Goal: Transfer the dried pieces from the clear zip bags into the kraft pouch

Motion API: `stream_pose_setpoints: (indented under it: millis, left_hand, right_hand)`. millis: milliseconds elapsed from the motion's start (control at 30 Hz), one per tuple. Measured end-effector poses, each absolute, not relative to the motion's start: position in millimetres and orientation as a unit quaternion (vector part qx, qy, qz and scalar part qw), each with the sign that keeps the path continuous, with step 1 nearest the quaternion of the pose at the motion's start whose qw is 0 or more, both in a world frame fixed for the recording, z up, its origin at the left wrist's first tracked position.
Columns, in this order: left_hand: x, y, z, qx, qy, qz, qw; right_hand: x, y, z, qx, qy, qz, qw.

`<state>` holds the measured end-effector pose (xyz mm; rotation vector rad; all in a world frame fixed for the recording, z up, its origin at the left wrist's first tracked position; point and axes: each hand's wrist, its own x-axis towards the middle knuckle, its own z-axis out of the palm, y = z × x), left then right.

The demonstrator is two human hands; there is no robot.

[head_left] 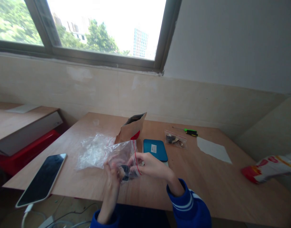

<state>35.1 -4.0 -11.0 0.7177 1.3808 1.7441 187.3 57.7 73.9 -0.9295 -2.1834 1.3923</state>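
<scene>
A clear zip bag point(120, 152) with a red seal strip is held above the front of the table, with dark and pale pieces in its lower part. My left hand point(112, 179) is closed on the bag's left side, its fingers partly behind the plastic. From the right, my right hand point(149, 164) reaches into the bag's open end, fingertips together near the dark piece point(125, 171); a small pale item point(142, 163) shows at the fingers. A blue flat case point(157, 149) lies just behind my right hand.
Crumpled clear plastic point(93, 153) and an open brown paper pouch point(130, 131) stand behind the bag. Farther right lie a small filled bag point(175, 140), a green-black screwdriver point(190, 131), white paper point(213, 149) and a red-white package point(266, 167). A phone point(42, 180) lies left.
</scene>
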Motion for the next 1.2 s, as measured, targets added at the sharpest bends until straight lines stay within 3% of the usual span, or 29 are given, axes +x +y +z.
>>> stream_pose_setpoints:
  millis: [167, 367, 533, 667, 733, 867, 967, 1067, 1200]
  left_hand:
    - [33, 1, -16, 0.298, 0.543, 0.700, 0.355]
    - [32, 2, -11, 0.271, 0.532, 0.701, 0.390]
    - [34, -3, 5, 0.241, 0.535, 0.714, 0.382]
    - [35, -5, 14, 0.227, 0.519, 0.727, 0.388]
    - [35, -6, 16, 0.231, 0.515, 0.727, 0.390]
    - [33, -6, 12, 0.239, 0.508, 0.726, 0.398]
    - [30, -6, 7, 0.246, 0.505, 0.724, 0.400]
    - [28, -6, 1, 0.257, 0.507, 0.719, 0.399]
    - [29, -5, -3, 0.282, 0.516, 0.712, 0.384]
  right_hand:
    - [187, 55, 71, -0.306, -0.788, 0.498, 0.193]
    - [192, 55, 77, -0.323, -0.781, 0.479, 0.236]
    - [202, 78, 111, -0.294, -0.759, 0.434, 0.386]
    - [191, 119, 136, -0.293, -0.711, 0.320, 0.552]
    - [182, 139, 140, -0.297, -0.715, 0.258, 0.578]
    - [173, 155, 133, -0.311, -0.778, 0.180, 0.515]
    - [176, 136, 128, -0.314, -0.770, 0.179, 0.526]
    - [183, 102, 126, -0.291, -0.757, 0.305, 0.500]
    - [186, 65, 117, -0.272, -0.787, 0.449, 0.322]
